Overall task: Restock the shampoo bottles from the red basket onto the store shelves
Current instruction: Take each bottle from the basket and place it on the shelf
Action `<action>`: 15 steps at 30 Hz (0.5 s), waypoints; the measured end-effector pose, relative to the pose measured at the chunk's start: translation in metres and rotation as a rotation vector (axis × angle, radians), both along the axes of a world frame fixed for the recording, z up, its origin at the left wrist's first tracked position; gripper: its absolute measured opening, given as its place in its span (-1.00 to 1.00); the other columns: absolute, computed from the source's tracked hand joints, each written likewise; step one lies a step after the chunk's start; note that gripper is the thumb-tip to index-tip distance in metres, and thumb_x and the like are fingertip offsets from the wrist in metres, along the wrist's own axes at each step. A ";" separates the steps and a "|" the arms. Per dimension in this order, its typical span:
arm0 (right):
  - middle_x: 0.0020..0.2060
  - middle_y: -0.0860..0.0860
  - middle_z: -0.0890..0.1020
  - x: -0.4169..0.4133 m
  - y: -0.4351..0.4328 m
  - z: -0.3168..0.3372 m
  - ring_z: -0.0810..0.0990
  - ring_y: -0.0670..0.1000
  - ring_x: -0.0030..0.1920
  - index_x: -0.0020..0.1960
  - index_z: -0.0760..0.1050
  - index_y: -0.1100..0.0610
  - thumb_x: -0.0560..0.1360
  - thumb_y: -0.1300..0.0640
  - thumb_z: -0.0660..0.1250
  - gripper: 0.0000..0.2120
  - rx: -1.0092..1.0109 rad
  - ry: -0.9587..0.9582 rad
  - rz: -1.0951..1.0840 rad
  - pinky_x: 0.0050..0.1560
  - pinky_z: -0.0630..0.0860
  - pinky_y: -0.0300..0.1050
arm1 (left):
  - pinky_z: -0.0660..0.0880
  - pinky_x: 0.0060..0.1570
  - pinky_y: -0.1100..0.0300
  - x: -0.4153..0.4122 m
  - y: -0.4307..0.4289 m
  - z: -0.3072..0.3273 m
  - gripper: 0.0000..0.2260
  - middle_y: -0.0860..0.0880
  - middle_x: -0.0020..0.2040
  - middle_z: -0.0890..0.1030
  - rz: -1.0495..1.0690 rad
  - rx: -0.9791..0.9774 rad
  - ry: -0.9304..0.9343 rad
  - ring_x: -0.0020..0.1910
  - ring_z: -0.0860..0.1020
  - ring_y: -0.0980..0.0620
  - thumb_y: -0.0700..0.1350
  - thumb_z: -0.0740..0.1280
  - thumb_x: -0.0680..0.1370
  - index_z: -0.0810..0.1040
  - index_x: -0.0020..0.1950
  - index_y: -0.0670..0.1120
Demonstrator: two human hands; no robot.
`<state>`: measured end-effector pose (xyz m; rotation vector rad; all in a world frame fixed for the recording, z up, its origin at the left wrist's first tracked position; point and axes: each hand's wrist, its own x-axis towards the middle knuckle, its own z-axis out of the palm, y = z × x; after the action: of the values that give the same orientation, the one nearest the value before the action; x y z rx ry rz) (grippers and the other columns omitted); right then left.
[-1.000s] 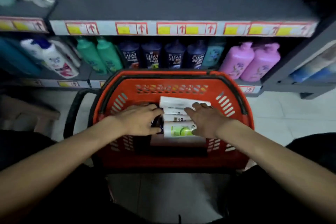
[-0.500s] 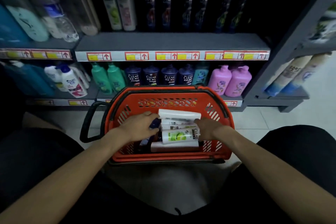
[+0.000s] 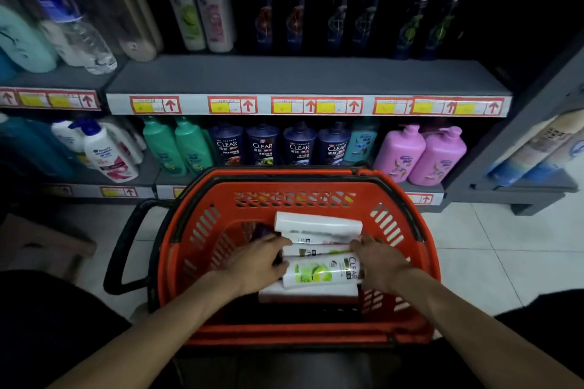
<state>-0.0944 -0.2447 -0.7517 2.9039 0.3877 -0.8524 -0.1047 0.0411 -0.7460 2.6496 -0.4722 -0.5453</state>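
Note:
A red basket [image 3: 395, 221] stands on the floor in front of the shelves. Several white shampoo bottles lie on their sides in it, with a dark bottle [image 3: 262, 230] beside them. Uppermost is a white Clear bottle [image 3: 319, 271] with a green label. My left hand [image 3: 252, 265] curls its fingers round that bottle's left end. At its right end, my right hand [image 3: 379, 259] grips with curled fingers. The middle shelf [image 3: 284, 76] has a bare grey front strip, with tall white and dark bottles standing at its back.
The bottom shelf holds green bottles [image 3: 177, 145], dark blue Clear bottles [image 3: 281, 145] and pink pump bottles [image 3: 420, 155] just behind the basket. The basket's black handle [image 3: 126, 246] sticks out to the left. Another shelf unit [image 3: 537, 151] stands at the right, over pale floor tiles.
The view has pulled back and tilted up, so the middle shelf now shows. Both hands stay at the ends of the white bottles in the basket.

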 end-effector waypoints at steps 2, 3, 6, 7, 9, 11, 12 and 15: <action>0.37 0.09 0.40 0.007 0.001 0.003 0.50 0.16 0.31 0.45 0.32 0.08 0.38 0.10 0.50 -0.31 0.014 -0.002 0.017 0.25 0.53 -0.04 | 0.48 0.29 0.13 0.003 0.004 -0.009 -0.53 0.04 0.41 0.51 0.047 -0.029 0.014 0.32 0.54 0.01 0.09 0.32 0.62 0.41 0.52 0.09; 0.34 0.07 0.42 0.011 0.002 0.006 0.51 0.15 0.29 0.43 0.33 0.08 0.37 0.12 0.50 -0.32 0.041 0.010 0.010 0.23 0.53 -0.06 | 0.49 0.26 0.14 0.004 0.005 -0.012 -0.54 0.04 0.40 0.53 0.065 -0.037 0.023 0.29 0.56 0.02 0.09 0.32 0.61 0.41 0.52 0.10; 0.16 -0.02 0.51 0.029 0.007 0.024 0.56 0.05 0.20 0.31 0.42 0.01 0.31 0.17 0.57 -0.38 0.204 0.031 -0.064 0.12 0.52 -0.17 | 0.51 0.22 0.18 0.013 0.007 -0.015 -0.56 0.04 0.34 0.59 0.138 -0.095 0.060 0.26 0.59 0.04 0.08 0.33 0.61 0.44 0.50 0.10; 0.10 -0.07 0.55 0.037 0.009 0.030 0.58 0.01 0.15 0.27 0.46 -0.02 0.28 0.17 0.62 -0.37 0.267 0.039 -0.091 0.08 0.50 -0.21 | 0.52 0.24 0.17 0.015 0.007 -0.015 -0.56 0.03 0.33 0.60 0.172 -0.136 0.086 0.26 0.59 0.05 0.07 0.34 0.61 0.45 0.49 0.10; 0.03 -0.13 0.62 0.049 0.016 0.040 0.60 -0.04 0.08 0.20 0.53 -0.07 0.18 0.12 0.70 -0.35 0.368 0.061 -0.111 -0.01 0.47 -0.22 | 0.51 0.27 0.17 0.019 0.007 -0.016 -0.57 0.04 0.31 0.61 0.246 -0.229 0.144 0.27 0.58 0.09 0.04 0.37 0.60 0.48 0.48 0.10; -0.03 -0.15 0.66 0.052 0.027 0.047 0.61 -0.06 0.00 0.14 0.55 -0.12 0.15 0.10 0.73 -0.36 0.454 0.067 -0.122 -0.09 0.46 -0.22 | 0.49 0.30 0.19 0.021 0.006 -0.017 -0.56 0.07 0.31 0.60 0.298 -0.298 0.183 0.29 0.56 0.11 0.02 0.41 0.60 0.49 0.47 0.09; -0.06 -0.16 0.66 0.050 0.033 0.049 0.61 -0.08 -0.02 0.14 0.55 -0.13 0.15 0.09 0.73 -0.37 0.499 0.066 -0.141 -0.14 0.45 -0.25 | 0.47 0.31 0.21 0.021 0.005 -0.017 -0.56 0.08 0.31 0.60 0.312 -0.329 0.203 0.30 0.54 0.14 0.03 0.42 0.59 0.49 0.47 0.09; -0.01 -0.20 0.63 0.047 0.046 0.049 0.61 -0.11 0.01 0.16 0.54 -0.15 0.18 0.05 0.73 -0.37 0.704 0.052 -0.281 -0.08 0.50 -0.26 | 0.42 0.21 0.41 0.017 0.000 -0.011 -0.62 0.16 0.26 0.63 0.312 -0.440 0.250 0.21 0.55 0.33 0.00 0.43 0.60 0.55 0.42 0.07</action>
<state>-0.0478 -0.1991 -0.7031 3.6597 0.3398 -0.9897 -0.0874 0.0409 -0.7575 2.1427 -0.0844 -0.5848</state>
